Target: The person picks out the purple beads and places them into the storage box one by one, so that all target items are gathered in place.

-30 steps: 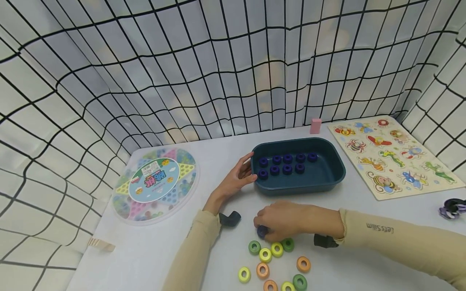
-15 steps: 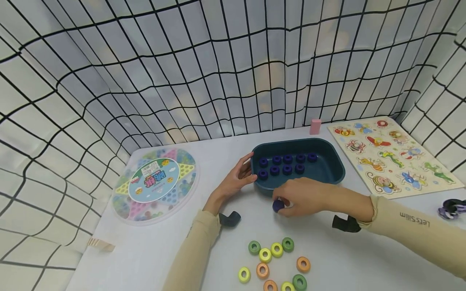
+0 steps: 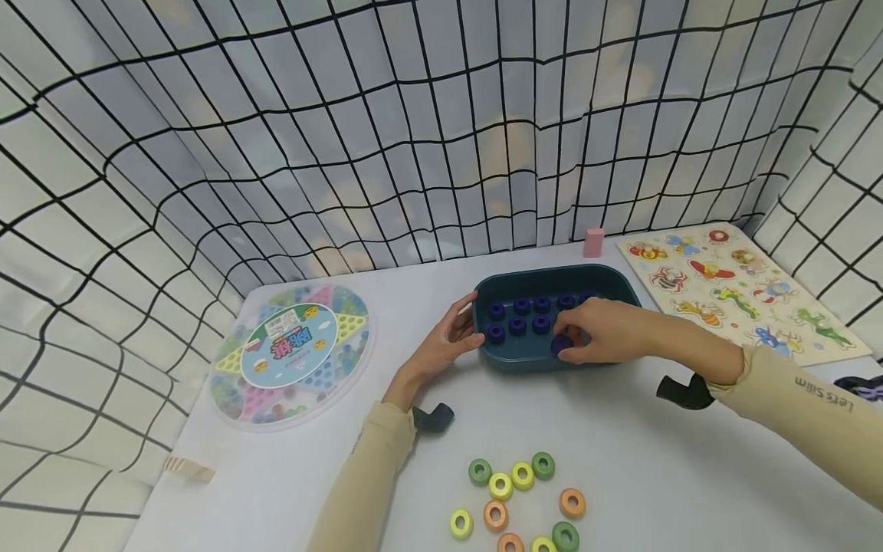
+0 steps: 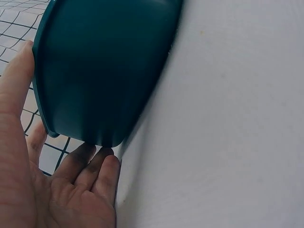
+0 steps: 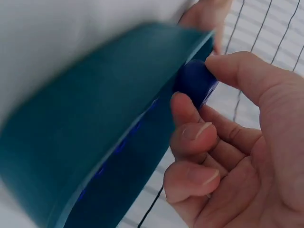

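A dark teal tray point(image 3: 524, 363) stands on the table. Inside it, several dark blue ring beads point(image 3: 517, 326) lie in two rows; some at the right are partly hidden by a hand. My right hand point(image 3: 607, 331) pinches another blue bead point(image 5: 194, 81) between thumb and fingers, over the tray's near side. In the right wrist view this bead overlaps the tray's rim, and the other fingers curl loosely below it. At the tray's left end my left hand point(image 3: 448, 337) is spread, thumb at the near corner and index finger at the far one. Its other fingertips point(image 4: 107, 152) touch the end wall.
Green, yellow and orange ring beads point(image 3: 500, 487) lie scattered nearer me. A round Chinese checkers box point(image 3: 290, 356) sits left, with a small wooden block point(image 3: 189, 468) below it. A pink block point(image 3: 593, 242) and an insect puzzle board point(image 3: 731, 299) lie beyond, before black netting point(image 3: 441, 142).
My right hand has carried the blue bead from beside the coloured beads, up and rightward, to the tray's near side. My left hand has stayed at the tray's end.
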Demonstrator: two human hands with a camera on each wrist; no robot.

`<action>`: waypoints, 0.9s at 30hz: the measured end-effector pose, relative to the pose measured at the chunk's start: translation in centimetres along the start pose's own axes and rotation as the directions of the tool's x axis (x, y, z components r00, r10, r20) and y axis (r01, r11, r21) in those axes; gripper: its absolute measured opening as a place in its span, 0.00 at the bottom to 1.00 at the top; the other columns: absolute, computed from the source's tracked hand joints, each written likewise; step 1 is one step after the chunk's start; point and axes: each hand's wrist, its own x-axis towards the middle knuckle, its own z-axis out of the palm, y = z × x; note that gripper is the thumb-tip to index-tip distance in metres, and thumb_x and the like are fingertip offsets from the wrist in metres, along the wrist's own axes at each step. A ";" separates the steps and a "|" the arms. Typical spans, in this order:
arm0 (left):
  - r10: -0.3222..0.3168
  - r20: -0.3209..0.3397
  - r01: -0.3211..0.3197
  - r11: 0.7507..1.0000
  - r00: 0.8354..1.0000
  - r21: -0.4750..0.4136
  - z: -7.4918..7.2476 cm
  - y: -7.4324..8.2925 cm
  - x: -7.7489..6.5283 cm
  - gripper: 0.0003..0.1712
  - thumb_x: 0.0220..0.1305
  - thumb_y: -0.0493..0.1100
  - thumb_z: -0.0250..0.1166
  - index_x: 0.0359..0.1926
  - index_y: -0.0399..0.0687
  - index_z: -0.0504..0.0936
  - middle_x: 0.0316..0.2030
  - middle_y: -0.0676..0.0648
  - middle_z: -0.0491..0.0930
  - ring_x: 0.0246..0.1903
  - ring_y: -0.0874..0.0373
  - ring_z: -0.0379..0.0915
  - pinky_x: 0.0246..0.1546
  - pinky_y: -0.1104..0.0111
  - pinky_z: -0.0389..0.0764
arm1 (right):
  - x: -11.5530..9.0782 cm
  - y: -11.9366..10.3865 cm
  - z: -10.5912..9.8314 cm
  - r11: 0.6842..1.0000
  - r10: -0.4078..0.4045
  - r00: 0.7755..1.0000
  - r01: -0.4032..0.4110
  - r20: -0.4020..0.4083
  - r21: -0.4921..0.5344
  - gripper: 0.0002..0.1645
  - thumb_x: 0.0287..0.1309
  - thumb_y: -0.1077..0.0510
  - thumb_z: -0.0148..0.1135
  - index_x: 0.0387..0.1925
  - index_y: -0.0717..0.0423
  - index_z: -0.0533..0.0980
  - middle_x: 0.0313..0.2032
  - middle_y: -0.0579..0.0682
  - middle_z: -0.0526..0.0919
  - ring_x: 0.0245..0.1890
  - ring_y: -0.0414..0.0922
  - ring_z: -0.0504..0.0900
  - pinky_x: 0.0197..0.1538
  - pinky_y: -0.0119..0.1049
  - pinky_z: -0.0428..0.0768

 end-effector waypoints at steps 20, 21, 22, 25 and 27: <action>0.012 0.005 -0.012 1.000 1.000 0.000 -0.1 -0.2 -0.1 0.41 0.62 0.37 0.57 0.69 0.48 0.44 0.67 0.36 0.45 0.66 0.48 0.45 0.64 0.57 0.50 | 3.0 7.3 -1.1 0.977 0.194 0.974 -0.182 0.113 -0.113 0.19 0.48 0.53 0.65 0.39 0.62 0.77 0.28 0.49 0.79 0.27 0.42 0.74 0.33 0.41 0.78; 0.014 0.006 -0.014 1.000 1.000 0.000 -0.1 -0.1 -0.1 0.41 0.62 0.36 0.57 0.69 0.48 0.44 0.67 0.36 0.45 0.66 0.48 0.45 0.64 0.57 0.50 | 3.1 7.3 -1.1 0.977 0.195 0.974 -0.183 0.116 -0.111 0.19 0.48 0.53 0.65 0.39 0.62 0.77 0.29 0.49 0.79 0.28 0.42 0.75 0.34 0.41 0.78; 0.014 0.008 -0.014 1.000 1.000 0.000 -0.1 -0.1 -0.1 0.41 0.62 0.36 0.57 0.69 0.48 0.44 0.67 0.36 0.45 0.66 0.48 0.45 0.64 0.57 0.50 | 3.2 7.4 -1.1 0.978 0.191 0.974 -0.178 0.122 -0.111 0.19 0.48 0.54 0.65 0.39 0.63 0.77 0.30 0.49 0.79 0.29 0.43 0.75 0.35 0.42 0.78; 0.010 0.011 -0.010 1.000 1.000 0.002 -0.2 -0.1 -0.1 0.41 0.62 0.37 0.57 0.69 0.48 0.44 0.67 0.36 0.45 0.66 0.48 0.45 0.63 0.58 0.51 | 3.4 7.3 -0.9 0.977 0.194 0.971 -0.178 0.140 -0.118 0.19 0.48 0.55 0.65 0.40 0.63 0.77 0.33 0.51 0.80 0.31 0.43 0.77 0.37 0.43 0.78; 0.004 0.012 -0.004 1.000 1.000 0.006 -0.2 -0.1 -0.1 0.41 0.62 0.38 0.57 0.70 0.49 0.44 0.67 0.36 0.45 0.66 0.48 0.45 0.63 0.59 0.51 | 3.5 7.3 -0.8 0.974 0.204 0.968 -0.186 0.148 -0.127 0.19 0.48 0.55 0.65 0.40 0.63 0.77 0.33 0.51 0.80 0.31 0.43 0.77 0.38 0.43 0.78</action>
